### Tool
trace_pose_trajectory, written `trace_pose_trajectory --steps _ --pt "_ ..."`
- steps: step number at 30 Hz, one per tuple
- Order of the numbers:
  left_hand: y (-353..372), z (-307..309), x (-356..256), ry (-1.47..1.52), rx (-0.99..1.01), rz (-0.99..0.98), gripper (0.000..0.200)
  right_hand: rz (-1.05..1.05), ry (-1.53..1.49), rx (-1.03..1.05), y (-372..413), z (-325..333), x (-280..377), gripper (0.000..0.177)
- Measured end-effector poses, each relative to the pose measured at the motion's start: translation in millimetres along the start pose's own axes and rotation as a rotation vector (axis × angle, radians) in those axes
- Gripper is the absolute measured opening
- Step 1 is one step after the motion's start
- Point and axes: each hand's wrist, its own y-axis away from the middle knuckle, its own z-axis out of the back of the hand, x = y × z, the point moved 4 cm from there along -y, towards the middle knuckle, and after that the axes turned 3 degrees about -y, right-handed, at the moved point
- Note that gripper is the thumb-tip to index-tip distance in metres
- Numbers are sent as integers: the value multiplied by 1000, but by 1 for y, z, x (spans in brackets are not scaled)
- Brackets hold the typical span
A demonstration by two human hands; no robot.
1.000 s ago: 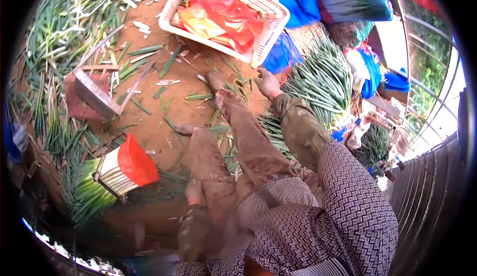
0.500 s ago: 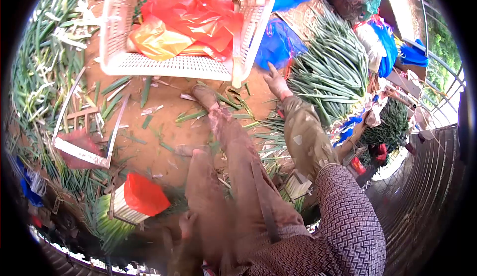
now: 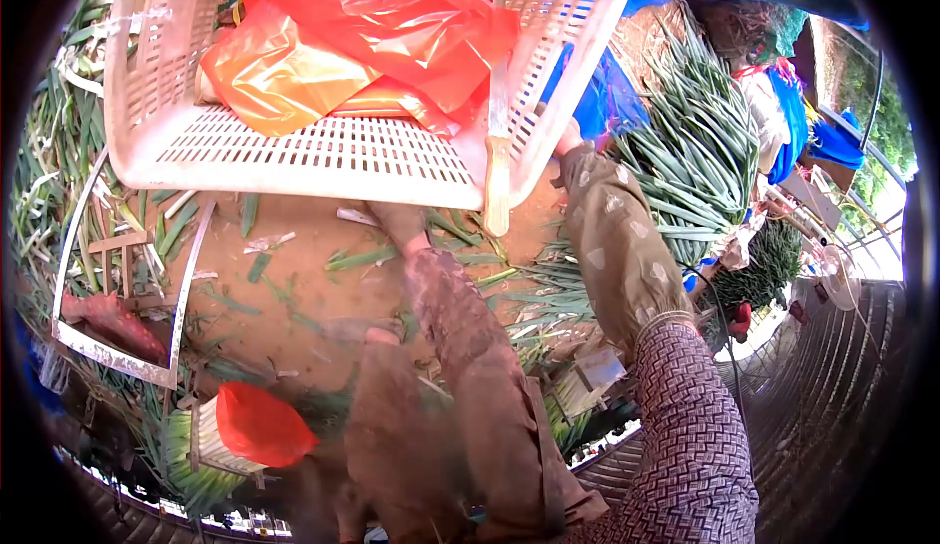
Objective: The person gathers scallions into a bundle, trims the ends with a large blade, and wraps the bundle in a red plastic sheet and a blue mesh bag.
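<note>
My right hand (image 3: 568, 140) reaches forward past the corner of the pink-white plastic basket (image 3: 323, 174), beside a blue plastic bag (image 3: 609, 98). The basket rim hides part of its fingers, so its grip does not show. Low in the view, my left hand (image 3: 350, 517) is a dim blur beside my knee. Red and orange plastic bags (image 3: 372, 30) lie crumpled in the basket. A knife with a wooden handle (image 3: 497, 184) rests over its near rim. Right of my hand lies a large pile of green onions (image 3: 700, 142).
Trimmed leaves litter the dirt floor (image 3: 294, 299). A metal frame (image 3: 117, 353) stands at left, near heaped onion scraps (image 3: 59, 182). A red plastic bag (image 3: 259, 426) covers the end of a bound onion bundle (image 3: 191, 461). More onions (image 3: 764, 270) lie at right.
My right hand, spread near the blue bag before, is now partly behind the basket corner. The basket appears larger and closer as the view shifts. My left hand sits lower in the view.
</note>
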Motion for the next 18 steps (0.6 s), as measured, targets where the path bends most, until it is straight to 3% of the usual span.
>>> trace_pose_trajectory --steps 2,5,7,9,11,13,15,16,17,18 --pt "-2 6 9 -239 -51 -76 42 -70 85 -61 29 -5 -7 37" --pt "-3 1 3 -224 -29 -66 41 -1 48 -60 89 -16 -11 28" --pt "-10 -2 10 -233 -40 -98 39 -56 104 207 141 -13 17 31" --pt "-4 7 5 -248 -22 -80 34 84 -134 383 193 -28 38 29" --pt "-1 -7 -51 -249 40 -3 28 121 -189 344 250 -6 92 28" --pt "-29 13 -11 -495 133 -228 20 94 -266 227 292 14 136 25" --pt "-21 -2 -80 -772 162 -104 38 13 -421 161 326 44 188 24" --pt "-13 -18 -140 -860 66 -135 41 53 -484 191 343 59 224 19" --pt "-16 -32 -168 -490 -18 -294 44 171 -550 235 360 64 253 18" --pt "-12 -47 -187 -341 56 -267 46 293 -620 279 377 67 282 18"
